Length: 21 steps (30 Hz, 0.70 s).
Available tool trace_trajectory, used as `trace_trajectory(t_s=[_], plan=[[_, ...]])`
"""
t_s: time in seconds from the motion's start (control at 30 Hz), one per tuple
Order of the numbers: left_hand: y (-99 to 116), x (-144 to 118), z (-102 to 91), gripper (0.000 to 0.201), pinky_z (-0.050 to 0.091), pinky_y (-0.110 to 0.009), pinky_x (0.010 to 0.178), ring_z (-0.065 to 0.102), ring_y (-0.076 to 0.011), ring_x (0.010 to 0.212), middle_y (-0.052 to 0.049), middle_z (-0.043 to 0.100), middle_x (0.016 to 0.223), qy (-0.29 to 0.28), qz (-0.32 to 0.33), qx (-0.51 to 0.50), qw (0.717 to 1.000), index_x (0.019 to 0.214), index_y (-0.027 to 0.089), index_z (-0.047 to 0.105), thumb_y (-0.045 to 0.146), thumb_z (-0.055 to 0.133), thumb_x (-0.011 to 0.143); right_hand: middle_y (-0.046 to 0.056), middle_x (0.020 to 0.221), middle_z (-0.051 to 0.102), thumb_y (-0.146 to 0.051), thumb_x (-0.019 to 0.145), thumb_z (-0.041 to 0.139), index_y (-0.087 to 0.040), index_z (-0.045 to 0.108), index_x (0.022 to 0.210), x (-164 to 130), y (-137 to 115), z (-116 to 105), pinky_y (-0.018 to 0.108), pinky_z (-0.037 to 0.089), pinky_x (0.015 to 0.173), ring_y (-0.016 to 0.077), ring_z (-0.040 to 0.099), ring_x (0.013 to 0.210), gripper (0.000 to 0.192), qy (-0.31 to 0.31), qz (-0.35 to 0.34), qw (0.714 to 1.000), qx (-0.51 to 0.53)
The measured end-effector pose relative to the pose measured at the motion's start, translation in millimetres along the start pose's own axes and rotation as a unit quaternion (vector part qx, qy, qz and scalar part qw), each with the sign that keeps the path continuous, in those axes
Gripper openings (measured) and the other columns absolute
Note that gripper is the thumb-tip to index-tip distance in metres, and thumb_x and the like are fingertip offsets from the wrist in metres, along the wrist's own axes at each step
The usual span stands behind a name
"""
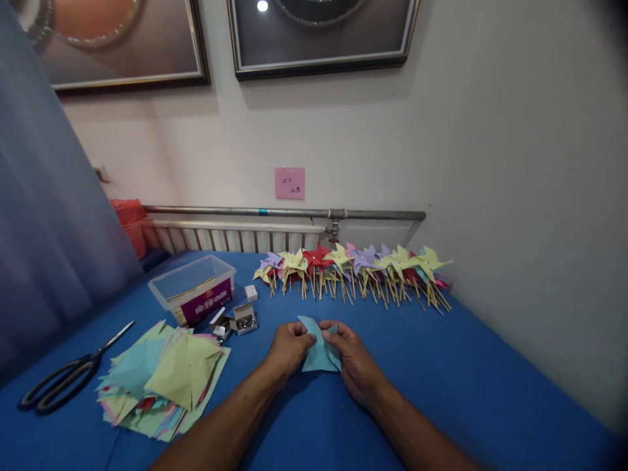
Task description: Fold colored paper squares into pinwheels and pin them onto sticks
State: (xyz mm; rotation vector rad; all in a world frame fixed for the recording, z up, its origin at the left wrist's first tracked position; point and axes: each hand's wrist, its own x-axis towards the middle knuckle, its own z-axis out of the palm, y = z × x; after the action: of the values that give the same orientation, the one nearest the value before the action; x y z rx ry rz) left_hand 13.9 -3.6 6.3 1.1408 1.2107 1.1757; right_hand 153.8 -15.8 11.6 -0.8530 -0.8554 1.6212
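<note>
A light blue paper square (318, 353) lies on the blue table (441, 379), with some corners folded up. My left hand (288, 348) pinches its left side. My right hand (354, 366) holds its right side, fingers curled over a folded corner. A row of finished paper pinwheels (353, 268) on wooden sticks lies along the far edge of the table, in yellow, purple, red and pink.
A heap of cut coloured paper squares (167, 376) lies at the left. Black scissors (69, 376) sit further left. A clear plastic box (193, 288) and small open boxes of pins (243, 319) stand behind the heap. A radiator (230, 237) and wall are behind.
</note>
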Motion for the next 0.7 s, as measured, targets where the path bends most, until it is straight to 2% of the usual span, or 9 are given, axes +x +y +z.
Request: trace_trajectory(t_s=[0.1,0.23,0.33,0.47,0.7], plan=[[-3,2,-0.6,0.022,0.025,-0.021,0.041,0.034,-0.0068,0.038,0.007,0.045,0.043,0.001,0.003,0.001,1.0,0.057,0.019,0.048,0.025,0.068,0.064,-0.002,0.074,0.066,-0.038,0.064,0.084,-0.021,0.061,0.098,2,2,-1,0.029,0.048,0.062,0.0155,0.061,0.062,0.044,0.01,-0.014,1.0,-0.017],[-2,1,0.0,0.021,0.024,-0.021,0.041,0.034,-0.0071,0.038,0.006,0.045,0.042,0.012,-0.003,0.005,1.0,0.056,0.019,0.048,0.024,0.068,0.062,0.001,0.093,0.067,-0.037,0.061,0.086,-0.022,0.059,0.114,7,6,-5,0.03,0.051,0.069,0.0174,0.065,0.074,0.061,0.016,-0.046,0.997,-0.054],[0,0,0.8,0.019,0.025,-0.021,0.042,0.037,-0.0074,0.039,0.005,0.048,0.043,0.004,-0.003,-0.002,1.0,0.055,0.018,0.049,0.023,0.067,0.06,0.004,0.099,0.067,-0.035,0.061,0.085,-0.022,0.054,0.123,12,10,-10,0.032,0.052,0.073,0.0193,0.067,0.079,0.07,0.019,-0.053,0.995,-0.076],[-1,0,0.7,0.021,0.025,-0.021,0.042,0.036,-0.0072,0.039,0.005,0.047,0.043,0.005,-0.007,-0.025,1.0,0.055,0.019,0.048,0.025,0.068,0.059,0.005,0.097,0.069,-0.036,0.057,0.087,-0.019,0.049,0.129,17,14,-15,0.033,0.051,0.068,0.0195,0.067,0.071,0.083,0.05,-0.043,0.992,-0.105],[-2,1,-0.5,0.02,0.027,-0.022,0.042,0.037,-0.0076,0.039,0.005,0.047,0.044,-0.004,-0.01,-0.03,0.999,0.056,0.019,0.049,0.026,0.068,0.059,0.003,0.087,0.07,-0.037,0.059,0.084,-0.019,0.058,0.117,17,13,-15,0.032,0.051,0.067,0.0197,0.066,0.071,0.066,0.037,-0.051,0.992,-0.112]])
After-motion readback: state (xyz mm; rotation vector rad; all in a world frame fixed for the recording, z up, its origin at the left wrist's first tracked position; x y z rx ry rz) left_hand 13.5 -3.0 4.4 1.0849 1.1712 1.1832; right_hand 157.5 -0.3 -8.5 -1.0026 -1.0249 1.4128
